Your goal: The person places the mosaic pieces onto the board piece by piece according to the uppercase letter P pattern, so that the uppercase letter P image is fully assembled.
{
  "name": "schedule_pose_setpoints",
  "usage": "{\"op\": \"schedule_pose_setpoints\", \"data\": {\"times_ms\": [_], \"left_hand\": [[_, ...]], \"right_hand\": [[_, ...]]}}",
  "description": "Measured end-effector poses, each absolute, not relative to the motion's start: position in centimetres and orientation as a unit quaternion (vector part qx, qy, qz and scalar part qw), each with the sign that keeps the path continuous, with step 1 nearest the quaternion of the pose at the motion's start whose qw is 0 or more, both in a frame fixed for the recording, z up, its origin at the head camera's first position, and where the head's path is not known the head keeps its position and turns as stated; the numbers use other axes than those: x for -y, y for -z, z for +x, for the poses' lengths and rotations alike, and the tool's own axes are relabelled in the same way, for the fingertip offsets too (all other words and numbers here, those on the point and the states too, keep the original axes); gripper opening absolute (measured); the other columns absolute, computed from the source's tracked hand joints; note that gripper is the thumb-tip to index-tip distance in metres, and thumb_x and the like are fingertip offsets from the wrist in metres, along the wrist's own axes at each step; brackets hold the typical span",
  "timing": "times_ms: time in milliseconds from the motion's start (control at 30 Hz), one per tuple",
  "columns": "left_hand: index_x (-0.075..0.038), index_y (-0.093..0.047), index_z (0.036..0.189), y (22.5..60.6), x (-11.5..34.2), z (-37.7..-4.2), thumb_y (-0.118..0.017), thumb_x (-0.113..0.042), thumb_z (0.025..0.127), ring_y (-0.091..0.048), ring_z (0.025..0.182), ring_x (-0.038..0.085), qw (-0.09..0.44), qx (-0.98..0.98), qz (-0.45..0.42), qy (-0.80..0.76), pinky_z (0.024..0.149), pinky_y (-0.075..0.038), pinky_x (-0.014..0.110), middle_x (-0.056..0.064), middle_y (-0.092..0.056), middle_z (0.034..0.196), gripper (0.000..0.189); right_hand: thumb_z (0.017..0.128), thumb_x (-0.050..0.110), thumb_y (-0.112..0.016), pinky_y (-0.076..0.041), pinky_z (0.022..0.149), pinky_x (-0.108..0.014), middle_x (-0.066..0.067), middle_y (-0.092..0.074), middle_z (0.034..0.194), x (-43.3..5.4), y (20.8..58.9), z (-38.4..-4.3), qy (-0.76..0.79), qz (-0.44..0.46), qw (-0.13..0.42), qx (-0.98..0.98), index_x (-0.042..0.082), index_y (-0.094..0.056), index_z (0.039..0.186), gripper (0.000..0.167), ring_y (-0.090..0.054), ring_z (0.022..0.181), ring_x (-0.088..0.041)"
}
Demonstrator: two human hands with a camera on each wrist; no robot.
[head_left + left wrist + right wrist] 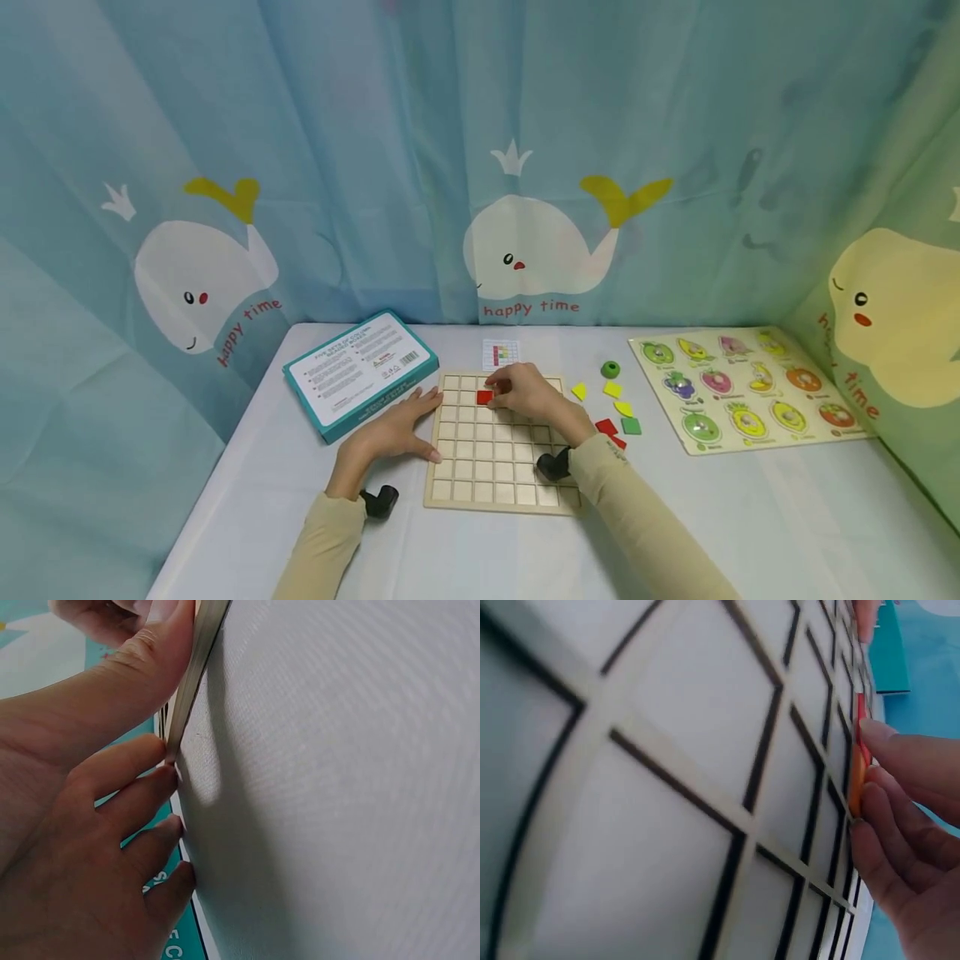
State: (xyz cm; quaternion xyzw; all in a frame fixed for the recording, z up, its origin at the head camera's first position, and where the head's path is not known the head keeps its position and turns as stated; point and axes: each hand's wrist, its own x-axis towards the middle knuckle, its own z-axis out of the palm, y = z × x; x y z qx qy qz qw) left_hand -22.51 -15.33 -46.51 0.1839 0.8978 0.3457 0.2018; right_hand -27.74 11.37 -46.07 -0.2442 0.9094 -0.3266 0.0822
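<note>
A wooden grid board (455, 450) lies flat in the middle of the table. My right hand (528, 392) reaches over its upper part and pinches a red square tile (485, 398) against the grid. In the right wrist view the thumb and fingertips meet at the edge of this red tile (860, 712), whose lower side looks orange. My left hand (397, 425) is spread along the board's left edge, thumb and fingertips touching it. The left wrist view shows those fingers (142, 787) extended beside the board's side (196, 667).
Left of the board lies a teal box (360, 375). A small pattern card (500, 353) sits beyond it. To the right are yellow pieces (612, 389), red pieces (606, 427), a green square (632, 426) and a green ring (611, 369). Farther right is a fruit puzzle board (738, 379).
</note>
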Motion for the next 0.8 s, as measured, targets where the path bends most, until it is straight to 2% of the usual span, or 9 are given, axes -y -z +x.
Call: {"op": "schedule_pose_setpoints", "data": {"times_ms": [200,467,800], "left_hand": [[-0.005,-0.036,0.159,46.6,15.2,-22.5,-0.092,-0.021,0.075,-0.012,0.16,0.036,0.201,-0.9,0.176,-0.345,0.127,-0.018,0.056,0.01,-0.027,0.17,0.102],[-0.004,-0.036,0.159,46.7,15.1,-22.4,-0.092,-0.02,0.075,-0.012,0.16,0.037,0.197,-0.9,0.176,-0.346,0.127,-0.017,0.057,0.011,-0.027,0.17,0.103],[-0.004,-0.037,0.159,46.8,15.2,-22.3,-0.092,-0.019,0.074,-0.012,0.16,0.037,0.193,-0.9,0.175,-0.349,0.127,-0.018,0.056,0.011,-0.028,0.169,0.102]], "right_hand": [[0.091,0.004,-0.075,-0.058,0.081,-0.034,-0.007,-0.074,0.095,-12.3,46.1,-27.2,0.339,-0.241,0.077,-0.906,0.0,-0.075,0.112,0.021,-0.067,0.085,-0.014],[0.091,0.007,-0.076,-0.055,0.076,-0.031,-0.004,-0.073,0.092,-14.3,45.6,-26.4,0.339,-0.236,0.06,-0.909,0.001,-0.076,0.111,0.022,-0.064,0.079,-0.013],[0.092,0.006,-0.072,-0.054,0.073,-0.031,-0.004,-0.074,0.096,-17.3,45.2,-25.1,0.323,-0.222,0.05,-0.919,0.001,-0.076,0.11,0.019,-0.064,0.08,-0.014]]}}
